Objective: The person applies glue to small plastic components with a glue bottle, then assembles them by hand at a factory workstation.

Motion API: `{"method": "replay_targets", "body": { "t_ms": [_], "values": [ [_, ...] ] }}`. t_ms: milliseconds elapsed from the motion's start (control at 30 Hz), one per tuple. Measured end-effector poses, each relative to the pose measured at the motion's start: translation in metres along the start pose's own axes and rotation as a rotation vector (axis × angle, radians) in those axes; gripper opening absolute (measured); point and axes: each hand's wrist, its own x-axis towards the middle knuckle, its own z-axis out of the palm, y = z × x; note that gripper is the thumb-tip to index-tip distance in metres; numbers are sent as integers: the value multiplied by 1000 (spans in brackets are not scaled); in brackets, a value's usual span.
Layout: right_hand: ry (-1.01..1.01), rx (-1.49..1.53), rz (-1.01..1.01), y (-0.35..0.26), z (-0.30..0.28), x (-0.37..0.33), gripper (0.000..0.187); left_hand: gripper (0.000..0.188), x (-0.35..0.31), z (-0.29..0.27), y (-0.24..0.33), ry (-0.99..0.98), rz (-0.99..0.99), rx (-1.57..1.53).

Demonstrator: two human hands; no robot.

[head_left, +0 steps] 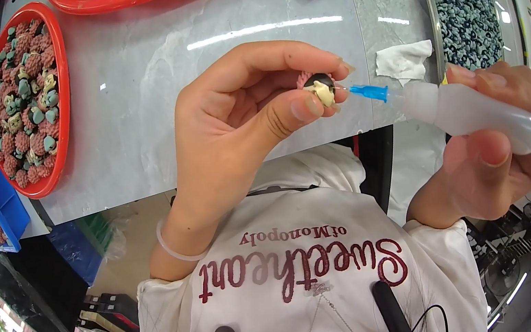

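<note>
Bench first: red oval tray sits by its left edge. Right hand is out by the near right corner, fingers curled round the clear squeeze bottle. Left hand is above the near edge, thumb and fingers pinching the pink, black and cream piece. Blue-hubbed needle points at it; contact too fine to tell. I'd steady both wrists, keep fingertips clear of the tip, squeeze lightly.
</note>
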Motion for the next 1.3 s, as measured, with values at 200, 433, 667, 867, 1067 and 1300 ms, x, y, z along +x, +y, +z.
{"method": "replay_targets", "body": {
  "t_ms": [200, 433, 667, 867, 1067, 1300],
  "values": [
    [353, 338, 226, 13, 12, -15, 38, 35, 2, 1, -1, -6, 6, -14],
    [339, 222, 271, 49, 47, -2, 34, 27, 3, 3, -2, -32, 30, -29],
    [131, 65, 273, 52, 62, 5, 37, 35, 0, 7, -1, 33, -29, 35],
    [268, -192, 388, 83, -33, 8, 21, 32, 0, 8, 3, 16, -35, 24],
    [268, -523, 512, 144, -62, -3, 15, 29, 4, 11, 2, -1, -64, 37],
    [209, -569, 409, 126, -64, -3, 13, 28, 2, 7, 2, -18, -45, 2]
  ]
}}
